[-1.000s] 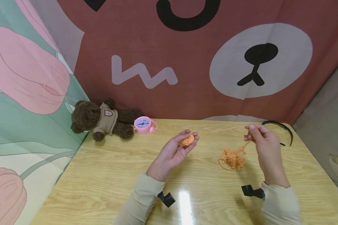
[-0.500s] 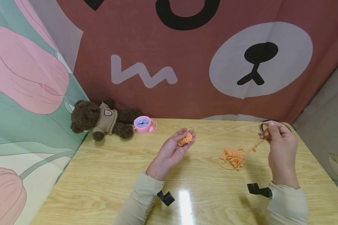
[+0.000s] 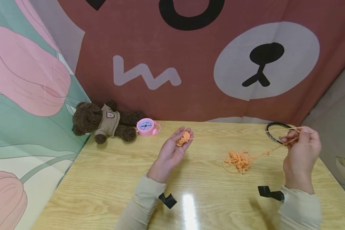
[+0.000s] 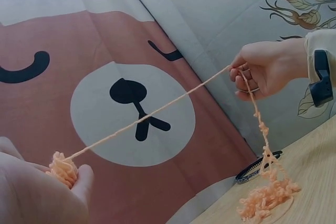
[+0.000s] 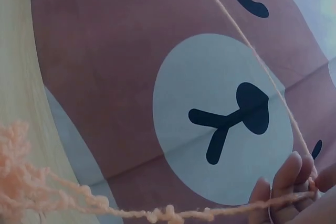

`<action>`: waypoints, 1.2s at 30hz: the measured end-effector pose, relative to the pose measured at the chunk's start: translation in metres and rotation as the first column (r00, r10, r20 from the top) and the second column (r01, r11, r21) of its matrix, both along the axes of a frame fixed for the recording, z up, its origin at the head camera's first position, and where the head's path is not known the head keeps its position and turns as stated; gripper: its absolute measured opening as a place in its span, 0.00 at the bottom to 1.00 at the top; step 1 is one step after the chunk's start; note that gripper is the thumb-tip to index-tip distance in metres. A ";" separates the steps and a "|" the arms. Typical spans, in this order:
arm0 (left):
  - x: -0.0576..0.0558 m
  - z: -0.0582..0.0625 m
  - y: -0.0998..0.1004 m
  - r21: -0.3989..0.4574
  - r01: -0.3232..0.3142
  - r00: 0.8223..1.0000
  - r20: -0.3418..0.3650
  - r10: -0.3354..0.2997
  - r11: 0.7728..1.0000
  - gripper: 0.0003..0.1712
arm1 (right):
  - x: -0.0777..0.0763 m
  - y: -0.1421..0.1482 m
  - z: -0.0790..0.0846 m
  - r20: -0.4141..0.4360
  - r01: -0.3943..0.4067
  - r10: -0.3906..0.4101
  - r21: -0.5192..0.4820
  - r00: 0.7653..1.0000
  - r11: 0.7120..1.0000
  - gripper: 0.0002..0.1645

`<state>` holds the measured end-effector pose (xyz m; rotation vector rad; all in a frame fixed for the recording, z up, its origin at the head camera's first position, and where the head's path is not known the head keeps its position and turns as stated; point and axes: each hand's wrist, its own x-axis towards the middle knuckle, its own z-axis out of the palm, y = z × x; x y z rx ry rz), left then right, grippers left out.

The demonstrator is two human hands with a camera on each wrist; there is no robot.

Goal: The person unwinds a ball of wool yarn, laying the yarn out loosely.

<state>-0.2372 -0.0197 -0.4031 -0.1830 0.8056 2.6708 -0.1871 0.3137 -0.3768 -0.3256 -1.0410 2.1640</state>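
Note:
My left hand (image 3: 170,150) holds a small wound ball of orange yarn (image 3: 183,139) between thumb and fingers, palm turned up. From that ball a taut strand (image 4: 149,115) runs across to my right hand (image 3: 302,156), which pinches it between thumb and fingertips. Below the right fingers the yarn continues, kinked and knotted, down to a loose tangled heap of orange yarn (image 3: 239,161) on the table. In the right wrist view, the knotted length (image 5: 170,213) stretches from the curled fingers to the heap at the left edge.
A black headband (image 3: 271,135) lies at the table's back right, partly behind the right hand. At the back left, a pink alarm clock (image 3: 145,126) stands beside a brown teddy bear (image 3: 87,119) lying on its side. A printed bear curtain (image 3: 189,102) hangs behind the wooden table (image 3: 112,191).
My right hand has moved to the right, lengthening the strand between the hands and drawing out knotted yarn from the heap. The left hand has shifted slightly left, and the ball has turned in it.

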 end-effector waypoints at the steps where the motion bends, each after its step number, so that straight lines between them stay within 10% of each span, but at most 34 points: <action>1: 0.000 0.000 -0.001 0.008 0.006 1.000 0.002 -0.006 1.000 0.09 | 0.000 0.000 -0.001 0.015 -0.005 0.005 0.010 1.000 1.000 0.10; 8: 0.001 0.001 -0.003 0.022 0.038 0.999 0.021 -0.039 0.999 0.08 | -0.007 0.000 -0.007 0.277 -0.136 0.068 0.232 0.958 0.963 0.09; 16: 0.001 0.000 0.000 0.016 0.037 0.999 0.017 -0.037 0.999 0.06 | -0.009 0.003 -0.011 0.363 -0.109 -0.011 0.308 0.932 0.945 0.03; 19: 0.002 0.000 0.005 0.011 0.059 0.998 0.013 -0.060 0.998 0.06 | -0.010 0.000 -0.016 0.501 -0.326 0.031 0.513 0.865 0.794 0.05; 22: 0.003 0.000 0.006 0.009 0.067 0.998 0.009 -0.067 0.998 0.06 | -0.011 -0.008 -0.025 0.593 -0.505 -0.011 0.695 0.805 0.512 0.13; 26: 0.006 -0.001 0.008 0.012 0.080 0.997 0.010 -0.080 0.997 0.09 | -0.015 -0.028 -0.032 0.601 -0.571 -0.050 0.779 0.797 0.257 0.20; 31: 0.010 -0.002 0.010 0.000 0.125 0.992 0.002 -0.125 0.992 0.21 | -0.018 -0.066 -0.037 0.622 -0.625 0.062 0.777 0.780 0.073 0.25; 36: 0.012 -0.003 0.013 -0.083 0.159 0.986 -0.033 -0.162 0.984 0.30 | -0.014 -0.109 -0.042 0.696 -0.709 0.231 0.704 0.680 -0.031 0.36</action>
